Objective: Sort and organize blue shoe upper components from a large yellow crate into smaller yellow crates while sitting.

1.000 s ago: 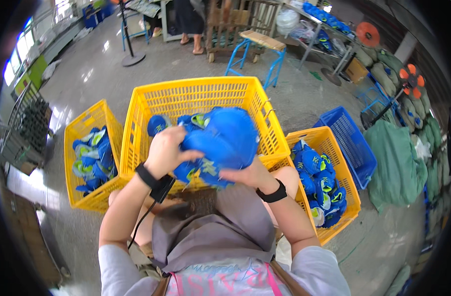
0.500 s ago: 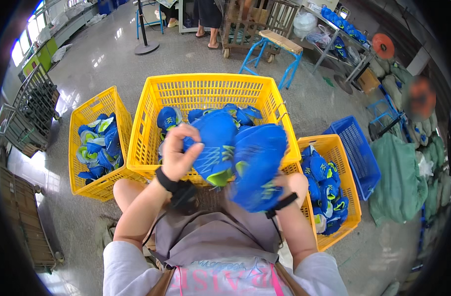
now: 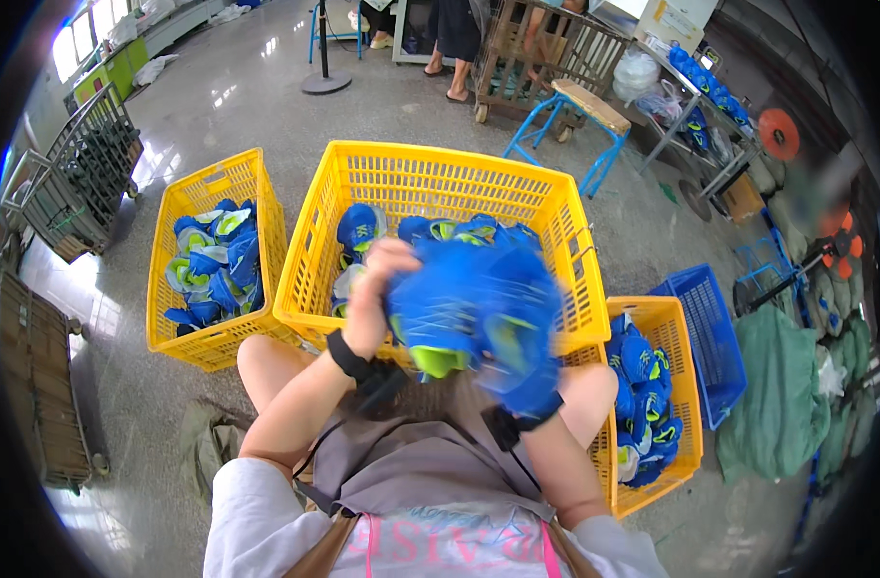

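Observation:
Two blue shoe uppers with lime-green linings are held up in front of me, blurred by motion. My left hand [image 3: 371, 294] is closed on the edge of the left shoe upper [image 3: 435, 313]. The right shoe upper [image 3: 522, 332] overlaps it and covers most of my right hand; my right forearm [image 3: 567, 467] leads up to it, and its fingers are hidden. Both are over the near side of a large yellow crate [image 3: 450, 166], where several more blue shoe uppers [image 3: 361, 227] lie. Dark straps circle both my wrists.
A yellow crate of uppers [image 3: 157, 279] stands at left, another yellow crate [image 3: 688, 405] at right, beside a blue crate [image 3: 724, 361]. Farther off are a blue-legged stool [image 3: 592, 106], a wheeled wooden cart [image 3: 527, 58], a pole stand [image 3: 326, 84], a green sack [image 3: 772, 395] and a person's legs [image 3: 454, 48].
The two uppers, apart at the bottom before, now overlap, the right one brought in against the left. The whole view has shifted, with the crates appearing farther right.

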`<control>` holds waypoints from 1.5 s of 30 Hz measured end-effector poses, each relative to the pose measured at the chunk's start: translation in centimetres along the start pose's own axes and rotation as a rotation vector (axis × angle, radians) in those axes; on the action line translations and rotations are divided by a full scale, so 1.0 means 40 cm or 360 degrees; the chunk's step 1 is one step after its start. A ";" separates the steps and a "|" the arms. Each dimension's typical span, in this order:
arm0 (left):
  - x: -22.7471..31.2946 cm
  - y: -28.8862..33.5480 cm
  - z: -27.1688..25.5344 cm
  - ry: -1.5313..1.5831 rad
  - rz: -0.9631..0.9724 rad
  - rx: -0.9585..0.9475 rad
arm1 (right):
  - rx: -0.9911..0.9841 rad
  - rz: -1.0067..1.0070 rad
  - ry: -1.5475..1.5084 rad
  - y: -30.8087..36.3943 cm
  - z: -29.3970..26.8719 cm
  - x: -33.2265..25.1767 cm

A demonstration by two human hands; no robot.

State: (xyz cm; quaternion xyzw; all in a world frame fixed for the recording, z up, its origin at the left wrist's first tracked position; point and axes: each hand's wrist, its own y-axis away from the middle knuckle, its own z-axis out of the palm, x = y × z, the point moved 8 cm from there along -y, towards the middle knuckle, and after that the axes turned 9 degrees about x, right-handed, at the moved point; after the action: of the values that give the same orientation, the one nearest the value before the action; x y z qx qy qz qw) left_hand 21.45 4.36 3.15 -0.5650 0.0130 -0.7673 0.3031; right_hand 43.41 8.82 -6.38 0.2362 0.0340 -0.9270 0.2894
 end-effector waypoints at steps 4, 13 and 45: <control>-0.051 0.074 0.052 0.0081 -0.0852 -0.0617 | -0.0021 0.1199 -0.1711 -0.098 0.065 0.069; 0.038 0.016 -0.192 -0.0735 -0.0189 -0.0399 | -0.0218 0.0758 0.0781 -0.136 0.241 0.146; -0.873 -0.315 -0.328 -0.3025 -0.1083 -0.1869 | -0.0031 0.0415 0.2383 -0.249 0.002 -0.180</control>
State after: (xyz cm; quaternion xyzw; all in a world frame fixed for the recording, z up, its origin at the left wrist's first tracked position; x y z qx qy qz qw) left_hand 10.51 27.17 -27.02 -0.9396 -0.0184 0.0467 -0.3385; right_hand 43.05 20.81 -3.75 0.8017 0.2014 -0.4771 0.2984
